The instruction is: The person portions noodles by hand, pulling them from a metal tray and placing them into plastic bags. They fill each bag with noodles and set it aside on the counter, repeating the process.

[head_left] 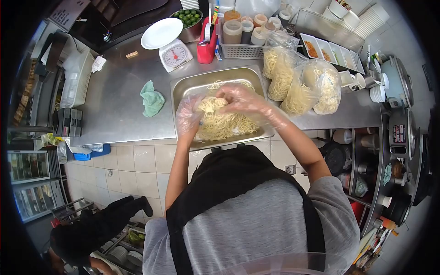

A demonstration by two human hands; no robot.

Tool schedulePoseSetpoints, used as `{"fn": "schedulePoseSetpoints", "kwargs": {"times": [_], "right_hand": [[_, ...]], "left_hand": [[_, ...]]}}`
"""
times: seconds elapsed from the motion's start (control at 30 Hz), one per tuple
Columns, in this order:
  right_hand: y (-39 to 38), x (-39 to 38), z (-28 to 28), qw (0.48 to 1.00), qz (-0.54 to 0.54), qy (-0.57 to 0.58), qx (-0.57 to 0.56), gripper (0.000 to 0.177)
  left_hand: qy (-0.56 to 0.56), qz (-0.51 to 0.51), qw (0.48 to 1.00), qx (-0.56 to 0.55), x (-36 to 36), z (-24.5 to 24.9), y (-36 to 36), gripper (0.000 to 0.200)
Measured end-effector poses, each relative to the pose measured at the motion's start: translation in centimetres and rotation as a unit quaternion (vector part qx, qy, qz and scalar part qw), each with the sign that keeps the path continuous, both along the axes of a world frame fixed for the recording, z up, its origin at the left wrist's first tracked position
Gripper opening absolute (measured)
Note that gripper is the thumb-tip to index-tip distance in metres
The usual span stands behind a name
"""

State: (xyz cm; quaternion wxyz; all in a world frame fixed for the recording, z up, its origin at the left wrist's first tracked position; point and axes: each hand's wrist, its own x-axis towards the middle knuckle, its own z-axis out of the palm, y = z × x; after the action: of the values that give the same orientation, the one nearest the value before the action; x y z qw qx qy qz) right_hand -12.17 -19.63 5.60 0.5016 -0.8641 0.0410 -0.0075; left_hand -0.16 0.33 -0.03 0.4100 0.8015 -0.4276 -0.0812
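Both of my hands wear loose clear plastic gloves and are over a metal tray [175, 89] on the steel counter. A pile of pale yellow noodles [229, 127] lies in the tray. My left hand [188, 113] is closed around a small bundle of noodles [210, 105], at the tray's left side. From the right, my right hand [242, 99] reaches across with curled fingers touching the same bundle. The gloves and the bundle partly hide the fingertips.
Bagged noodles [300, 87] stand right of the tray. Behind it are a kitchen scale [175, 55], a red tape dispenser [208, 43] and a basket of sauce bottles [243, 50]. A green cloth [152, 99] lies left. Another person [87, 233] is at lower left.
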Motion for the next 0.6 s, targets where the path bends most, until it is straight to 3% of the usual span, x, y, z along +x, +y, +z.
{"fn": "schedulePoseSetpoints", "kwargs": {"times": [0.07, 0.17, 0.27, 0.37, 0.4, 0.5, 0.6], "right_hand": [[-1.2, -0.9, -0.3, 0.996, 0.017, 0.049, 0.069, 0.038], [-1.0, -1.1, -1.6, 0.999, -0.013, 0.024, 0.039, 0.043], [-0.6, -0.5, -2.3, 0.999, -0.020, 0.018, 0.028, 0.043], [0.4, -0.1, -0.9, 0.999, -0.016, 0.040, 0.024, 0.042], [0.8, -0.2, -0.5, 0.998, -0.016, 0.052, 0.027, 0.042], [1.2, 0.0, -3.4, 0.982, -0.058, 0.053, 0.173, 0.043], [2.3, 0.7, -4.0, 0.975, -0.132, -0.008, 0.181, 0.045]], "left_hand": [[-0.087, 0.001, 0.996, 0.036, -0.9, 1.7, 0.7, 0.048], [-0.235, -0.007, 0.962, 0.139, -2.4, 2.5, 1.9, 0.043], [-0.002, -0.033, 0.999, -0.001, -2.4, 2.7, 2.4, 0.045], [0.076, -0.021, 0.997, 0.006, -1.7, 1.2, 1.6, 0.042], [0.066, -0.017, 0.998, 0.005, -2.0, 1.5, 1.4, 0.042], [0.059, 0.004, 0.998, -0.023, -3.0, 1.4, 0.8, 0.042], [0.055, 0.021, 0.996, -0.067, -3.0, -1.0, 0.7, 0.042]]}}
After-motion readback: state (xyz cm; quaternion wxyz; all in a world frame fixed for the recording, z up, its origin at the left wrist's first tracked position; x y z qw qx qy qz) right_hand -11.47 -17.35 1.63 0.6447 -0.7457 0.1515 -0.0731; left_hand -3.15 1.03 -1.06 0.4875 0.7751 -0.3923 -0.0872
